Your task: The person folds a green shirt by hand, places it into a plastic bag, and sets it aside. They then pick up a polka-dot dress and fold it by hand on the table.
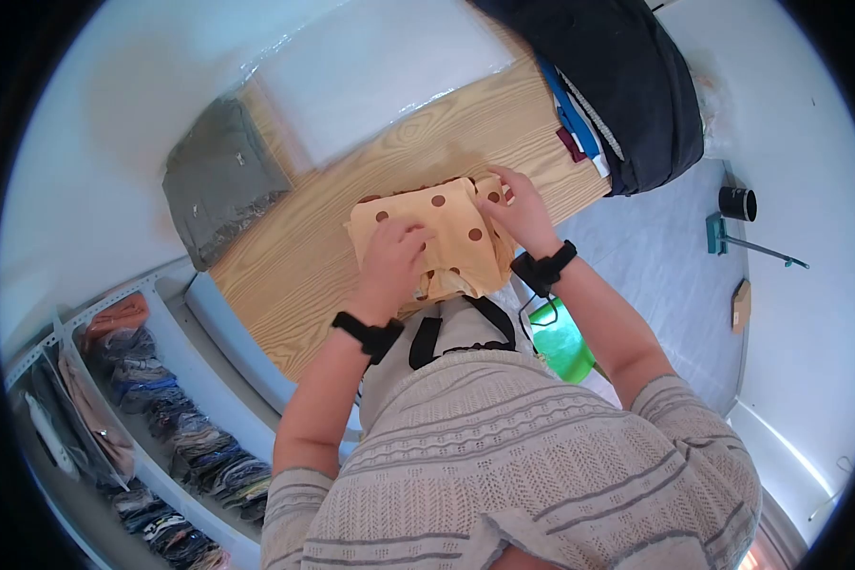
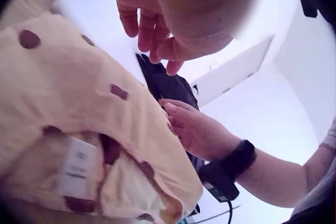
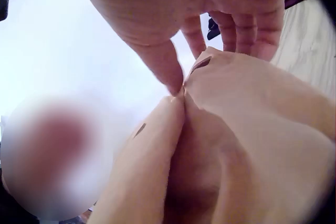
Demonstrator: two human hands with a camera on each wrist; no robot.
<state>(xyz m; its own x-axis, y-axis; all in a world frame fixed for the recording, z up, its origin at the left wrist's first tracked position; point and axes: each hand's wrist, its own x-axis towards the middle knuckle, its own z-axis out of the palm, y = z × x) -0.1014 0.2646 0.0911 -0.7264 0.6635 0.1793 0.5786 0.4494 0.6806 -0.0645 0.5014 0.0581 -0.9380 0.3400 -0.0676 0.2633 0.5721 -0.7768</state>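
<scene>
A folded pale-yellow garment [image 1: 446, 228] with brown dots lies at the table's near edge. In the left wrist view, a white label [image 2: 77, 167] shows inside the opening of the garment [image 2: 142, 113]. My left hand [image 1: 394, 266] hovers over the garment's left part, its fingers loosely bent with nothing in them. At the opposite side, my right hand [image 1: 522, 214] pinches the garment's edge. The right wrist view shows the thumb of this hand [image 3: 210, 3] pressing a fold of the fabric [image 3: 262, 103] against the fingers.
Clear plastic bags [image 1: 380, 71] lie at the back of the wooden table [image 1: 275, 294], and a grey garment in plastic [image 1: 220, 180] lies at its left. A dark jacket [image 1: 627, 85] covers other clothes at the right. Shelves [image 1: 152, 380] of bagged clothes stand at lower left.
</scene>
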